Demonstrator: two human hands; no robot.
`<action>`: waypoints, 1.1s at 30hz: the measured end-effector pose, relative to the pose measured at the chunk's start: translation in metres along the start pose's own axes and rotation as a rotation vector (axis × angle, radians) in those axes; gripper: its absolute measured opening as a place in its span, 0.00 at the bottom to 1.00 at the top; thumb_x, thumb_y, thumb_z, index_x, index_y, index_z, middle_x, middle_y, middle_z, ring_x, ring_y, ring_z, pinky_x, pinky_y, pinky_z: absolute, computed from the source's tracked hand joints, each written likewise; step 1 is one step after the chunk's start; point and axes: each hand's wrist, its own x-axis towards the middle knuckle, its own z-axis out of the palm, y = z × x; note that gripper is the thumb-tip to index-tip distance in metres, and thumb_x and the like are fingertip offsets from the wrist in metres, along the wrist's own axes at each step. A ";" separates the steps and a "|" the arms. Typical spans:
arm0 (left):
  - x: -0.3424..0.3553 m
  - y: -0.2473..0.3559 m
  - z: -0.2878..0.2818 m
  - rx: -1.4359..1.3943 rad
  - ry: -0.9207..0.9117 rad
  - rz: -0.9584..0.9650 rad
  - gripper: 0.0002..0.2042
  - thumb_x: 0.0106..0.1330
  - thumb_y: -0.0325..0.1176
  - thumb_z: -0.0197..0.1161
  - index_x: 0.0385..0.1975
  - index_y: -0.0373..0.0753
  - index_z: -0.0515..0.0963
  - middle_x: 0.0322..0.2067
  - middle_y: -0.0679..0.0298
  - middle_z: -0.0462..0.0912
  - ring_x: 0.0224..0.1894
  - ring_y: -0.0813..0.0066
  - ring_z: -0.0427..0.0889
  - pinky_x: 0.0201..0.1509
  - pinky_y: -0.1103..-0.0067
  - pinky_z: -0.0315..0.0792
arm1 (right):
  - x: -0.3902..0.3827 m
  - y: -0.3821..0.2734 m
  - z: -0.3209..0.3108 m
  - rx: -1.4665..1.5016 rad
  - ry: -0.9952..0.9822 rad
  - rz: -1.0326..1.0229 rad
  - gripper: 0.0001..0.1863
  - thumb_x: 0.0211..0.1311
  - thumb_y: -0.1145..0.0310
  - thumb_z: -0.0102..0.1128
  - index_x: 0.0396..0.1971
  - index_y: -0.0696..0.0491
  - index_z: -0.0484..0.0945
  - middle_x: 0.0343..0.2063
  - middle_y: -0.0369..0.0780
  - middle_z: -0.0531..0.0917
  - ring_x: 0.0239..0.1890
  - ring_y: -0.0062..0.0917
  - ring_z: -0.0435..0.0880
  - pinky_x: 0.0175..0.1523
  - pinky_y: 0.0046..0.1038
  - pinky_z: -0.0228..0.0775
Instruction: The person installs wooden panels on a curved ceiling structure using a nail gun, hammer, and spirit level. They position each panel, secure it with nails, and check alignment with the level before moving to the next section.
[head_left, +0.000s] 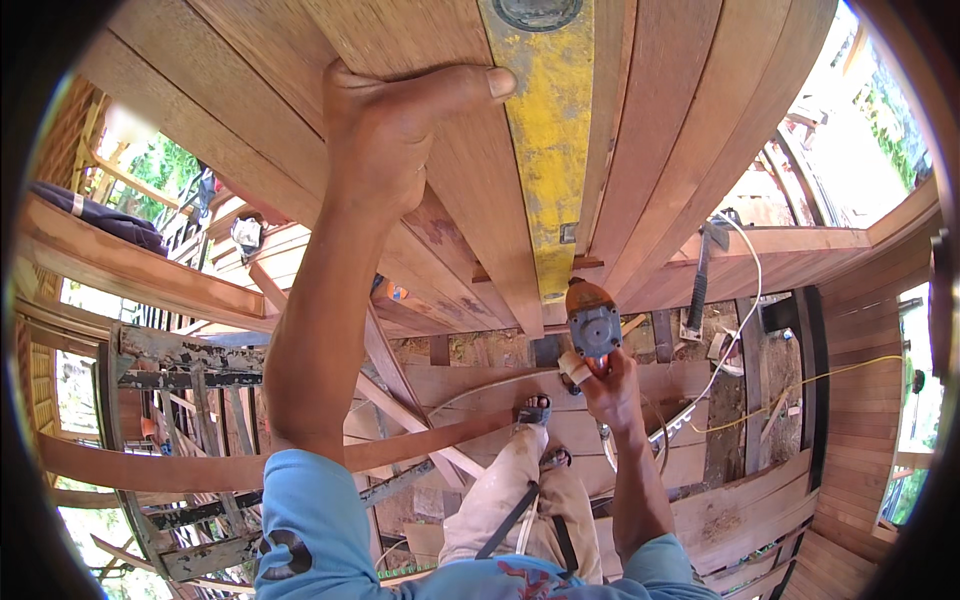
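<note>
My left hand [385,125] is raised against a wall of brown wooden boards. It grips a wooden plank [470,165], with the thumb stretched across its face and the other fingers hidden. The thumb tip touches the edge of a long, worn yellow spirit level [550,130], which lies lengthwise along the boards. Lower down, my right hand [612,385] is closed round the handle of an orange and grey power tool [594,325] that looks like a nail gun. Its dark nose is close to the level's lower end.
A hammer [699,285] hangs by the ledge on the right. A pale hose [745,320] and a yellow cord [800,384] trail there. A curved wooden strip [200,472] crosses on the left, near a dark, paint-flaked frame [195,355]. Planks with gaps lie around my feet.
</note>
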 end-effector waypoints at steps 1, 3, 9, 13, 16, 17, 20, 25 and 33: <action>0.001 -0.001 -0.002 0.012 -0.007 -0.009 0.16 0.51 0.19 0.72 0.42 0.31 0.84 0.38 0.60 0.88 0.39 0.70 0.88 0.47 0.75 0.81 | 0.002 0.002 -0.003 -0.041 -0.025 0.022 0.12 0.63 0.63 0.69 0.38 0.55 0.79 0.24 0.33 0.77 0.27 0.16 0.71 0.33 0.26 0.67; 0.001 0.000 -0.007 0.032 -0.022 -0.040 0.16 0.51 0.19 0.72 0.42 0.31 0.85 0.38 0.60 0.89 0.40 0.70 0.88 0.46 0.76 0.80 | -0.001 0.007 -0.004 -0.049 -0.038 0.028 0.16 0.63 0.60 0.69 0.43 0.56 0.82 0.25 0.36 0.83 0.29 0.19 0.76 0.37 0.28 0.73; -0.003 0.008 0.011 -0.034 -0.055 -0.010 0.14 0.52 0.19 0.72 0.41 0.32 0.86 0.37 0.60 0.89 0.39 0.71 0.87 0.47 0.75 0.80 | -0.002 0.015 0.004 0.079 0.012 0.009 0.14 0.62 0.62 0.70 0.41 0.56 0.82 0.22 0.34 0.80 0.27 0.17 0.74 0.35 0.26 0.71; -0.002 0.010 0.007 -0.006 -0.071 -0.005 0.14 0.51 0.18 0.72 0.40 0.32 0.86 0.36 0.60 0.89 0.38 0.71 0.87 0.46 0.76 0.80 | -0.002 0.012 0.004 0.026 0.011 0.017 0.13 0.62 0.63 0.69 0.40 0.57 0.82 0.20 0.33 0.77 0.24 0.16 0.71 0.32 0.25 0.68; -0.003 0.009 0.006 0.020 -0.078 -0.002 0.14 0.51 0.17 0.71 0.40 0.32 0.86 0.36 0.60 0.89 0.38 0.71 0.87 0.46 0.77 0.80 | -0.002 0.015 0.002 -0.021 0.005 0.014 0.13 0.62 0.63 0.68 0.39 0.57 0.82 0.19 0.33 0.76 0.23 0.16 0.70 0.30 0.25 0.67; -0.003 0.011 0.009 0.021 -0.079 -0.010 0.14 0.51 0.17 0.71 0.39 0.32 0.86 0.35 0.60 0.89 0.38 0.72 0.87 0.46 0.77 0.80 | -0.002 0.015 0.001 -0.028 0.004 0.010 0.13 0.62 0.63 0.68 0.39 0.57 0.82 0.19 0.33 0.75 0.23 0.16 0.70 0.30 0.25 0.67; -0.001 0.010 0.009 0.010 -0.091 -0.021 0.13 0.51 0.17 0.71 0.38 0.32 0.86 0.35 0.60 0.89 0.37 0.72 0.87 0.45 0.77 0.79 | -0.002 0.021 0.000 -0.015 0.008 -0.003 0.14 0.62 0.62 0.68 0.39 0.58 0.82 0.20 0.35 0.78 0.24 0.17 0.73 0.32 0.25 0.69; -0.001 0.008 0.010 -0.014 -0.073 -0.010 0.12 0.51 0.18 0.71 0.36 0.31 0.86 0.34 0.61 0.89 0.36 0.72 0.86 0.44 0.77 0.79 | -0.002 0.022 0.002 0.038 0.023 0.009 0.15 0.62 0.62 0.70 0.42 0.56 0.83 0.25 0.37 0.84 0.28 0.19 0.78 0.37 0.27 0.73; 0.002 0.010 -0.001 0.225 -0.153 0.063 0.12 0.52 0.18 0.75 0.38 0.26 0.85 0.36 0.55 0.90 0.38 0.70 0.90 0.42 0.76 0.85 | -0.003 0.025 0.006 -0.002 0.014 0.019 0.14 0.61 0.64 0.70 0.42 0.55 0.82 0.24 0.37 0.83 0.27 0.19 0.76 0.36 0.28 0.74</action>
